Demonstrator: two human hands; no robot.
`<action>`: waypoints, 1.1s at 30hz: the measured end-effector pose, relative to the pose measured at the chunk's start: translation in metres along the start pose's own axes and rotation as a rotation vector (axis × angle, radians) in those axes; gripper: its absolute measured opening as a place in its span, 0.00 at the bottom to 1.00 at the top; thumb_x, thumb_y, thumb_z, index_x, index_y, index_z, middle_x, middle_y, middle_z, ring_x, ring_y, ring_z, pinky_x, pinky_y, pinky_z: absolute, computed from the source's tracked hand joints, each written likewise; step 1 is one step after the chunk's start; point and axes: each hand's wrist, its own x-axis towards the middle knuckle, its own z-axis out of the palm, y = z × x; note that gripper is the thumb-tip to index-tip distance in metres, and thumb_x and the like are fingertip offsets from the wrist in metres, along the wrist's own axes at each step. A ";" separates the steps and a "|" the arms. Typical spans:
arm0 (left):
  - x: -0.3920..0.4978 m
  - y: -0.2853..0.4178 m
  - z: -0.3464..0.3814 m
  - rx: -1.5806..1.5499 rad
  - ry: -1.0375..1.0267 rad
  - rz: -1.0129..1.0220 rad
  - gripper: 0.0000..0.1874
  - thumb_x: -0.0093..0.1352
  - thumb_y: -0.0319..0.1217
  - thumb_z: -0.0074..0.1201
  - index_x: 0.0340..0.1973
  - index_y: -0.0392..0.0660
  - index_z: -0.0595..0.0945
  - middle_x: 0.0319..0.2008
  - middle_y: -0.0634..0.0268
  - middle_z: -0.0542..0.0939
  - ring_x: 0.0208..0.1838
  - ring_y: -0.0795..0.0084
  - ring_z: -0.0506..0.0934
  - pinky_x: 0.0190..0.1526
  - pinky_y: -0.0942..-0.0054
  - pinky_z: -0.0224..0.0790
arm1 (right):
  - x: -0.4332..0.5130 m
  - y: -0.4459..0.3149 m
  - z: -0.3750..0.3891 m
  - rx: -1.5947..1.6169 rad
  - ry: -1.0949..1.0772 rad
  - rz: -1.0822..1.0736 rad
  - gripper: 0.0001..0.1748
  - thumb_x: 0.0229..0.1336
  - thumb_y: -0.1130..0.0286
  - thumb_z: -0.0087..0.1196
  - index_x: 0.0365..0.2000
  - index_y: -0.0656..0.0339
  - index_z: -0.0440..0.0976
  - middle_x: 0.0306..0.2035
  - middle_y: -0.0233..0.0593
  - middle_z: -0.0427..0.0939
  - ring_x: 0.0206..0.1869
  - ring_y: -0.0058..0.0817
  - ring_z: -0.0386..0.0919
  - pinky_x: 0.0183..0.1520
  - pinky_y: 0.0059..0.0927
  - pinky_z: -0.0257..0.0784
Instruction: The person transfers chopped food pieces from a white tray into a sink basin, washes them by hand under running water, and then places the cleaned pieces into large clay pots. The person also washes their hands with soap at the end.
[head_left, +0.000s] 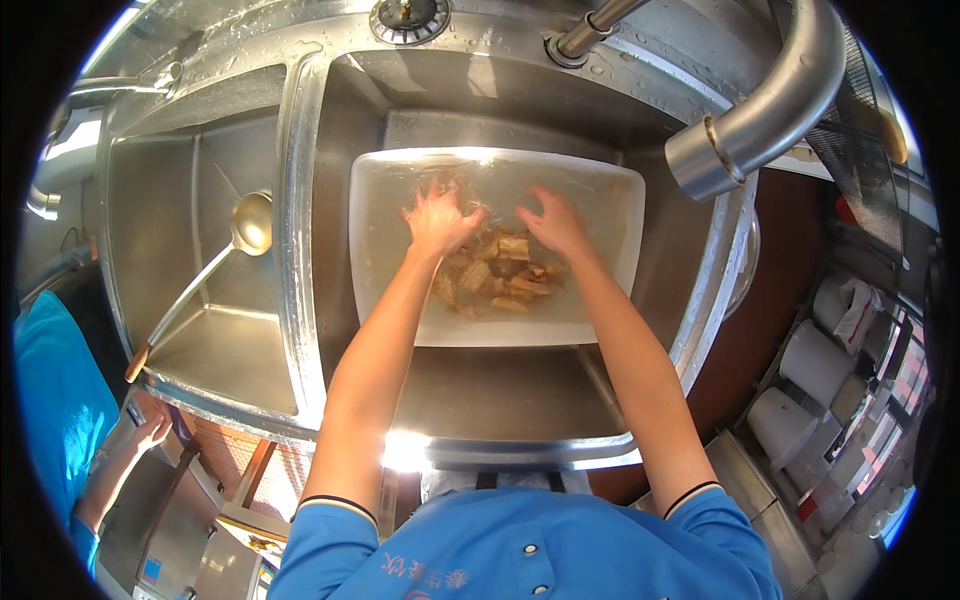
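Observation:
A white plastic tub (525, 335) filled with cloudy water sits in the large basin of a steel sink. Pale brown chunks of food (499, 274), perhaps soaked tofu skin, lie in the water in a loose heap near the tub's front half. My left hand (442, 217), fingers spread, is partly in the water behind and left of the heap, and ripples surround it. On the other side, my right hand (553, 219) is dipped in with its fingers curved and apart, just behind the heap's right end. Neither hand shows anything in its grasp.
A ladle (252, 223) with a wooden grip leans across the smaller left basin (240, 337). A thick steel spout (757, 142) overhangs the sink's back right corner. At the left, another person in blue (56, 375) stands close. White containers (817, 360) stand low on the right.

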 end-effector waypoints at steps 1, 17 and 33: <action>0.002 0.001 0.002 0.005 -0.132 -0.013 0.39 0.59 0.56 0.54 0.63 0.54 0.71 0.62 0.53 0.71 0.66 0.42 0.63 0.65 0.50 0.57 | -0.001 0.006 0.000 -0.114 -0.033 -0.017 0.33 0.57 0.48 0.52 0.61 0.47 0.66 0.61 0.50 0.68 0.62 0.48 0.68 0.65 0.44 0.62; -0.087 0.018 0.080 -1.223 -0.322 -0.476 0.31 0.65 0.53 0.52 0.52 0.39 0.77 0.51 0.47 0.79 0.52 0.51 0.77 0.52 0.62 0.69 | -0.069 0.046 0.066 1.028 -0.403 0.335 0.36 0.60 0.48 0.54 0.62 0.58 0.64 0.57 0.40 0.73 0.59 0.33 0.71 0.58 0.32 0.67; -0.104 0.028 0.091 -1.146 -0.376 -0.144 0.22 0.68 0.39 0.59 0.51 0.35 0.76 0.38 0.59 0.82 0.41 0.68 0.81 0.42 0.67 0.76 | -0.084 0.062 0.058 0.620 -0.250 -0.021 0.48 0.31 0.55 0.74 0.54 0.67 0.69 0.46 0.49 0.79 0.49 0.38 0.78 0.50 0.33 0.73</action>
